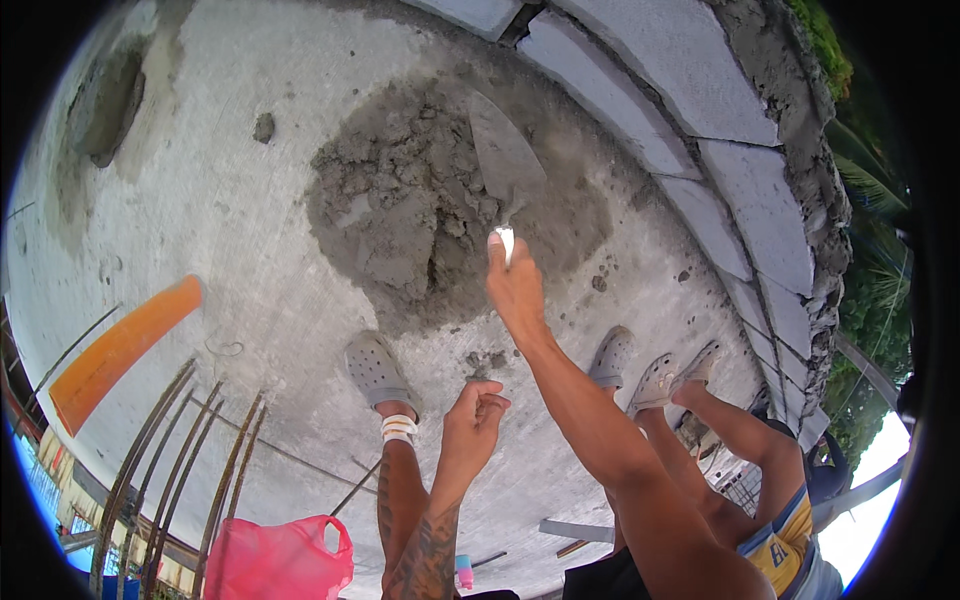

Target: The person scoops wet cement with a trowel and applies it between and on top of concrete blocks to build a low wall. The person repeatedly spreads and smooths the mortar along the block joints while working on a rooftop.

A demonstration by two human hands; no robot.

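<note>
My right hand [517,287] grips a trowel by its white handle [506,240]. The trowel's pointed metal blade [505,150] lies against the right side of a heap of wet grey mortar [400,200] on the concrete floor. The blade looks smeared with grey. Closer in, my left hand [472,428] hangs with its fingers curled and nothing visible in them. It is apart from the mortar, near my foot in a grey clog [378,368].
A block wall [640,110] curves along the right. Another person's clogs [655,380] stand beside my right arm. Left lie an orange pipe [125,350], upright steel bars [180,460] and a pink plastic bag [280,560]. A grey mortar-stained mound [105,105] sits far left.
</note>
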